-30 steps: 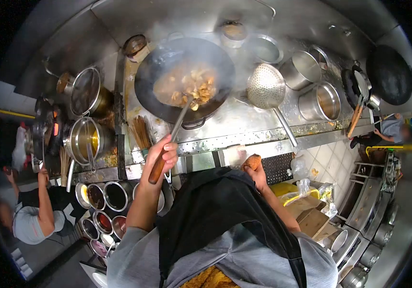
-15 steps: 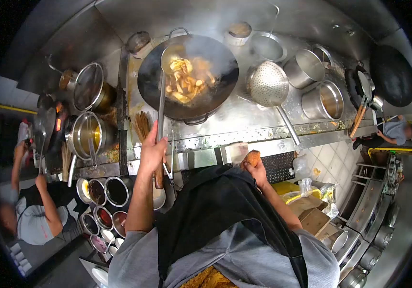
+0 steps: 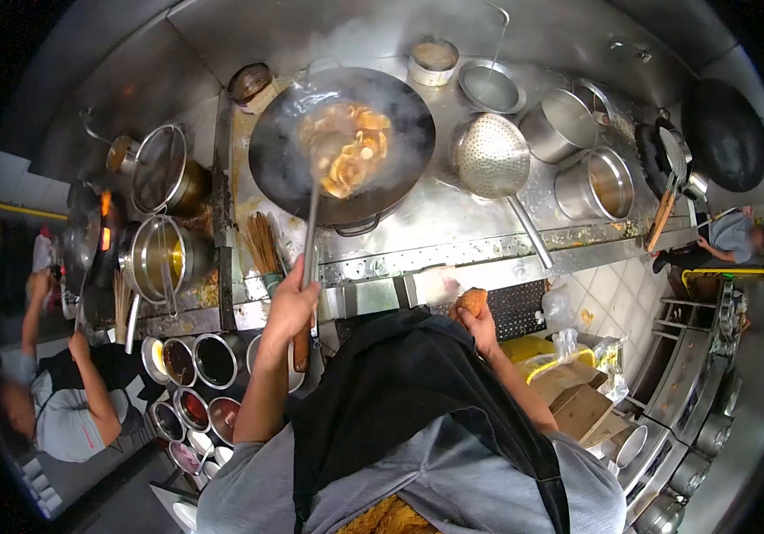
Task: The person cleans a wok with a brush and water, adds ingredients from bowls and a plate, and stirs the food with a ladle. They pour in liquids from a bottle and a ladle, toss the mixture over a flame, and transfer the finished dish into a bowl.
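My left hand (image 3: 294, 307) is closed around the long handle of a ladle (image 3: 312, 233), gripping it low, near its wooden end. The ladle's bowl dips among the sliced food in brown sauce (image 3: 359, 153), inside a large steaming wok (image 3: 408, 182). At the apron's right side my right hand (image 3: 481, 326) is closed on a small orange-brown folded cloth (image 3: 472, 301), whose top sticks out above the fingers. A bamboo brush (image 3: 261, 245) stands just beyond my left hand.
A perforated strainer (image 3: 491, 157) lies right of the wok, near steel pots (image 3: 594, 185). Left are an oil pot (image 3: 157, 254) and several sauce containers (image 3: 215, 359). A co-worker (image 3: 75, 409) handles another wok (image 3: 82, 236) at far left; another person (image 3: 727, 238) is at far right.
The ladle's bowl has moved from the wok's far left side down into the food, its handle now tilted. The food looks saucier and more gathered. My right hand stays near the same place.
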`<move>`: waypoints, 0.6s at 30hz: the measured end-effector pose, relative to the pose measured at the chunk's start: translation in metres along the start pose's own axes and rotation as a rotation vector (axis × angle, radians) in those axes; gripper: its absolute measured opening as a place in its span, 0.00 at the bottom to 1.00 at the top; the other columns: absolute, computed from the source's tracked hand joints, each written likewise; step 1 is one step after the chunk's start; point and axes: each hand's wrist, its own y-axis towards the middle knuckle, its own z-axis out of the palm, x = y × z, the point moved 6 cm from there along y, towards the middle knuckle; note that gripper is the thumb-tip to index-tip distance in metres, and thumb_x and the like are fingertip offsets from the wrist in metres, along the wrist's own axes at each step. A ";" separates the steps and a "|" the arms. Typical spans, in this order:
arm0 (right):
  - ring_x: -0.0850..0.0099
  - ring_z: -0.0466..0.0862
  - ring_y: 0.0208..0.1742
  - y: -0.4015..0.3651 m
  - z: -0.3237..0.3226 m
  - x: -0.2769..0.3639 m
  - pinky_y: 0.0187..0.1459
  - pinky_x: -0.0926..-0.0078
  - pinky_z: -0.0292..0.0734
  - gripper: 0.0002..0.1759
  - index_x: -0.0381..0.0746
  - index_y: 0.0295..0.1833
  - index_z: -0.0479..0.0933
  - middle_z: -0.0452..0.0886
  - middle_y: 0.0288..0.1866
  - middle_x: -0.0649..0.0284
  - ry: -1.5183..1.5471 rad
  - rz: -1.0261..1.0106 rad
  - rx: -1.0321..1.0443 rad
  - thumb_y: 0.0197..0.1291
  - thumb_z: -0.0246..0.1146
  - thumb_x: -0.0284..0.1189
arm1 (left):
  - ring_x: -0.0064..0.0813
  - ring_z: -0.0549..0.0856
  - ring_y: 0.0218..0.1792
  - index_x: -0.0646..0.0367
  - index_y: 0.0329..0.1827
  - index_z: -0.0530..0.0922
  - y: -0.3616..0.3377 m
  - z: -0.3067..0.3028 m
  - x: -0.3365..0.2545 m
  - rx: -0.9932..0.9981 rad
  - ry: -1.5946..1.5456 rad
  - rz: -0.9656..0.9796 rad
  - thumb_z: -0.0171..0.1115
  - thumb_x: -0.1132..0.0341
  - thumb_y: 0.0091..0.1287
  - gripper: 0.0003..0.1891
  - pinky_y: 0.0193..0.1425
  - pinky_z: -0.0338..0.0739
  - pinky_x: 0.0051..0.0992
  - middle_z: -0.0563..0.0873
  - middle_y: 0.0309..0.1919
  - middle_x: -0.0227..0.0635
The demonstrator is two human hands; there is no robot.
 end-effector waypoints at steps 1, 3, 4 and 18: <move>0.73 0.82 0.50 -0.001 0.002 -0.001 0.53 0.73 0.78 0.22 0.36 0.63 0.68 0.81 0.50 0.62 0.065 0.005 0.022 0.66 0.63 0.27 | 0.21 0.79 0.22 0.56 0.80 0.56 0.007 0.003 0.000 -0.002 -0.003 -0.001 0.57 0.71 0.69 0.35 0.26 0.75 0.26 0.80 0.24 0.34; 0.72 0.82 0.50 -0.002 0.007 -0.001 0.53 0.73 0.78 0.22 0.36 0.63 0.67 0.81 0.49 0.62 0.127 0.013 0.055 0.66 0.63 0.26 | 0.32 0.85 0.28 0.52 0.80 0.57 0.033 0.008 -0.010 0.081 0.087 0.094 0.58 0.67 0.69 0.35 0.35 0.80 0.33 0.85 0.29 0.41; 0.72 0.82 0.50 -0.001 0.009 0.001 0.53 0.73 0.78 0.21 0.36 0.63 0.67 0.81 0.49 0.63 0.115 0.012 0.062 0.67 0.62 0.26 | 0.32 0.85 0.28 0.52 0.80 0.57 0.056 0.009 0.001 0.075 0.085 0.092 0.58 0.67 0.69 0.35 0.35 0.80 0.33 0.85 0.29 0.41; 0.72 0.82 0.46 0.009 0.000 -0.011 0.49 0.72 0.79 0.18 0.37 0.61 0.67 0.81 0.47 0.62 -0.040 -0.004 0.055 0.68 0.60 0.22 | 0.27 0.82 0.22 0.54 0.80 0.57 0.035 -0.024 -0.015 -0.245 0.184 0.030 0.56 0.69 0.70 0.35 0.23 0.78 0.30 0.83 0.27 0.40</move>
